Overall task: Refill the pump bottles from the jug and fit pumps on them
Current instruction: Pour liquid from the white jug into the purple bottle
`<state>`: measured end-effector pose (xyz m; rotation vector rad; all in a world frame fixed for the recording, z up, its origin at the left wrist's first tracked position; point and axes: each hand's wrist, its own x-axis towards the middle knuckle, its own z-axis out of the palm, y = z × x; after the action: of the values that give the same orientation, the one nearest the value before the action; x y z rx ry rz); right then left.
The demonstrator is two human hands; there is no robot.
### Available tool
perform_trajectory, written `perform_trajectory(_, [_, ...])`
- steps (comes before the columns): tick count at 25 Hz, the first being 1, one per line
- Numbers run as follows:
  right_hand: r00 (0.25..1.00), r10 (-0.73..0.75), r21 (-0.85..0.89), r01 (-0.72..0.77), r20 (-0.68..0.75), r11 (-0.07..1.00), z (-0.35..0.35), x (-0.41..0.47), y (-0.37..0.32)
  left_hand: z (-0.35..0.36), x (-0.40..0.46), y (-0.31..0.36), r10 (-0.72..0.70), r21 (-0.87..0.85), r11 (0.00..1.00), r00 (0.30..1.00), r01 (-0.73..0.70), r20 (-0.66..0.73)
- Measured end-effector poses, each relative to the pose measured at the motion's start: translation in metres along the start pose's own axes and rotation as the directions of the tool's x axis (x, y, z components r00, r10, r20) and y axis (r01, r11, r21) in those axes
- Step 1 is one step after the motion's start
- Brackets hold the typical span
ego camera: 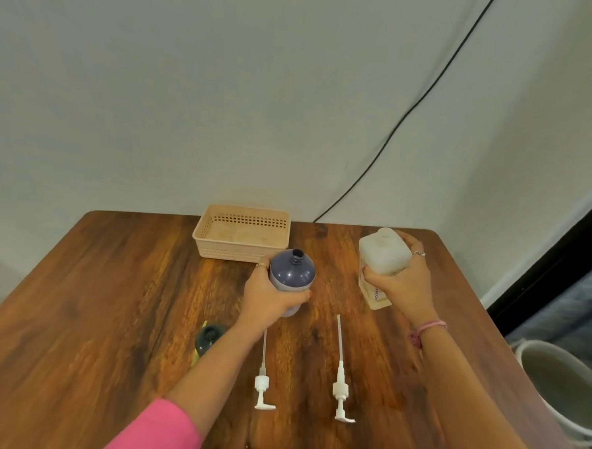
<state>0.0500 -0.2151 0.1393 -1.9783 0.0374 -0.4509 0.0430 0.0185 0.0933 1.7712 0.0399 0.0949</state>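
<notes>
Upright, the uncapped purple bottle [292, 270] is gripped by the left hand [267, 296], while the translucent white jug [382, 253] is clasped by the right hand [403, 281].

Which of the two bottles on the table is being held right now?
The purple round-shouldered plastic bottle, standing open-necked in front of the basket; the left hand grips it. The dark green bottle stands untouched, partly hidden behind that forearm.
</notes>
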Motion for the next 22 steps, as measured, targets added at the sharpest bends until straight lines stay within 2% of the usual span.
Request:
perform_trajectory(5, [0.988, 0.144, 0.126, -0.136, -0.060, 0.983, 0.000, -0.040, 0.055, 0.023, -0.023, -0.031, -0.018, 0.041, 0.999, 0.999, 0.019, -0.033])
perform_trajectory(8, [0.980, 0.185, 0.172, -0.170, -0.076, 0.970, 0.004, -0.060, 0.082, 0.036, -0.032, -0.056, -0.095, 0.049, 0.994, 0.995, 0.097, -0.041])
perform_trajectory(16, [0.952, 0.282, 0.197, -0.255, -0.119, 0.947, 0.017, -0.086, 0.123, 0.054, -0.045, -0.092, -0.228, 0.081, 0.970, 0.973, 0.231, -0.038])
perform_trajectory(22, [0.947, 0.291, 0.180, -0.264, -0.138, 0.947, 0.028, -0.096, 0.134, 0.057, -0.049, -0.101, -0.258, 0.076, 0.962, 0.965, 0.261, -0.045])
